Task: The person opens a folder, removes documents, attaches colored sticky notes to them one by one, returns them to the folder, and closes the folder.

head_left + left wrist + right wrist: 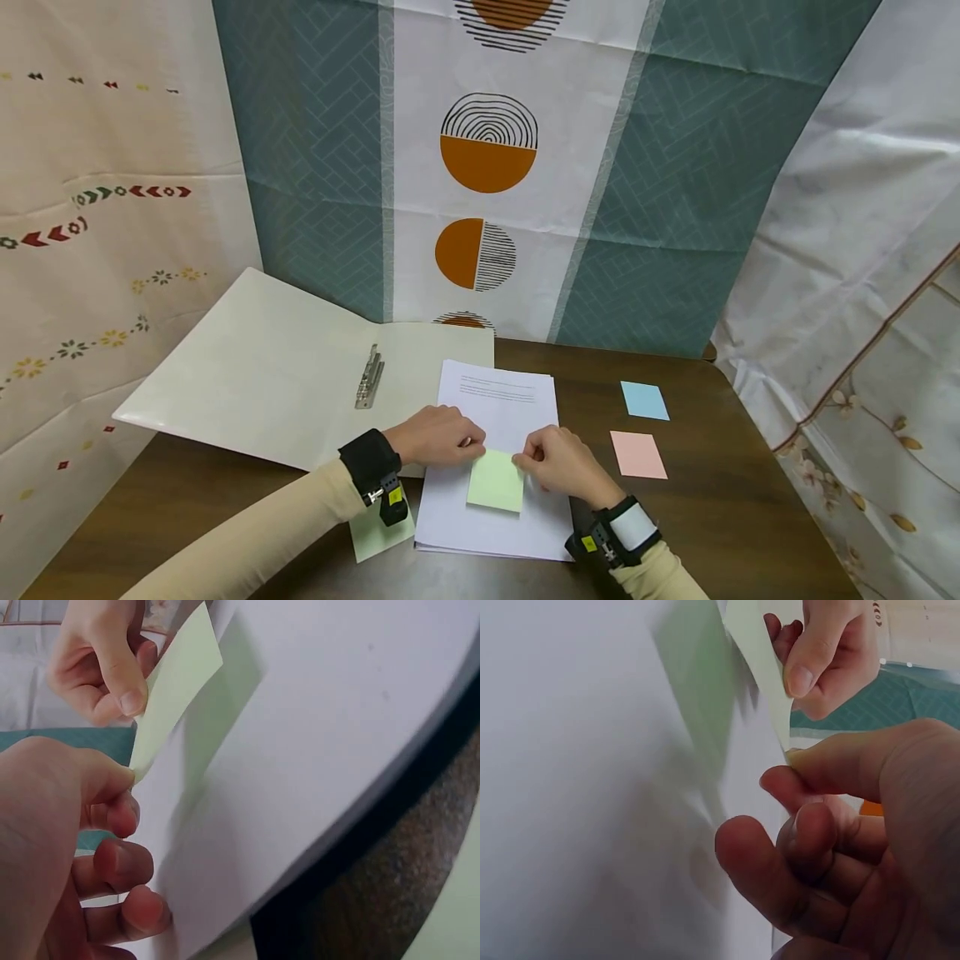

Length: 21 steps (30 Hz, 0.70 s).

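Observation:
A pale green sticky note [496, 482] is held by its two upper corners over a stack of white paper [540, 533]. My left hand [435, 436] pinches the left corner between thumb and finger. At the right corner, my right hand [562, 467] pinches it the same way. In the left wrist view the note [176, 682] stands tilted away from the sheet and casts a greenish shadow there. Printed lines run across the top of the upper sheet. The right wrist view shows the other fingers of my right hand [832, 840] loosely curled beside the paper.
An open white binder [255, 358] with a metal clip [368, 379] lies behind and left of the paper. Another green note [378, 533] is partly under my left wrist. Blue [645, 401] and pink [638, 455] notes lie on the brown table [720, 517] at right.

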{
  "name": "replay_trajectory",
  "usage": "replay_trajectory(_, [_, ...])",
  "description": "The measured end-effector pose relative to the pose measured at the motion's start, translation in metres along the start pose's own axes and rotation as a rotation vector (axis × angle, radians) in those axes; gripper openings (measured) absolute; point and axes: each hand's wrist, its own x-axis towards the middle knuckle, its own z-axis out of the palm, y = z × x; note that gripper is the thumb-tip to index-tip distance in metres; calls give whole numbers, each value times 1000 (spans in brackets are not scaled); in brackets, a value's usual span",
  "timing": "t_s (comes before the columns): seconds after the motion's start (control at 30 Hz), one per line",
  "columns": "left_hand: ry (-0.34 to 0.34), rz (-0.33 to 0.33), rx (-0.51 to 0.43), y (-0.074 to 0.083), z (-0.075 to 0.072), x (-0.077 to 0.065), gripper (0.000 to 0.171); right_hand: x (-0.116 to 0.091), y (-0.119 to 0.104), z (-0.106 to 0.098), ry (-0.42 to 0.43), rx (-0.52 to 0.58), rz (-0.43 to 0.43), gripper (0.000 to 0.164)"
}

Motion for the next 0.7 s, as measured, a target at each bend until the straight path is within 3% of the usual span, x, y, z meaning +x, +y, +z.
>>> replay_trajectory(0.47, [-38, -31, 2, -4, 9, 2, 27, 4, -3, 12, 2, -67, 13, 29])
replay_trajectory(0.7, [0, -3, 90, -2, 15, 6, 31, 4, -4, 17, 32, -136, 43, 29])
